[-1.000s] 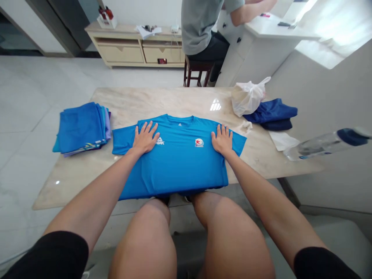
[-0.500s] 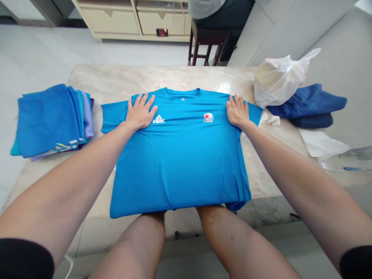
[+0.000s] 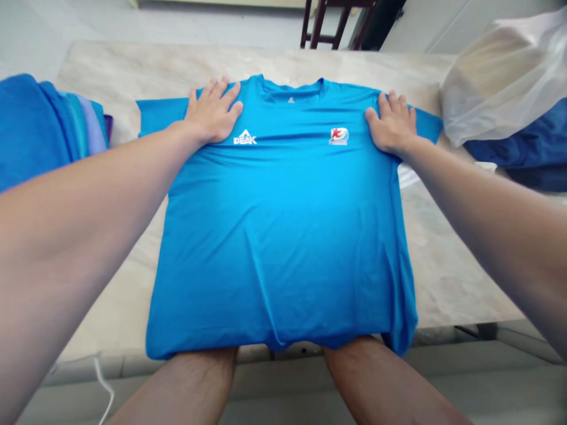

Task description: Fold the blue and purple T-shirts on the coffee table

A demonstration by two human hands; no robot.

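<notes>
A bright blue short-sleeved T-shirt (image 3: 283, 236) lies flat and face up on a pale marble table (image 3: 456, 265), with a white PEAK logo and a red-and-white badge on its chest. My left hand (image 3: 213, 111) rests flat on the shirt's upper chest near the left sleeve, fingers apart. My right hand (image 3: 391, 123) presses on the opposite shoulder, also with spread fingers. The shirt's lower hem reaches the near table edge, just above my thighs.
A stack of folded blue and lilac garments (image 3: 35, 124) sits at the far left. A white plastic bag (image 3: 500, 77) and dark blue cloth (image 3: 527, 154) lie at the right. A wooden stool (image 3: 330, 23) stands beyond the table.
The view has tilted further down, so the shirt fills more of the picture and the far room has slid out of sight. Both hands stay on the shirt's shoulders.
</notes>
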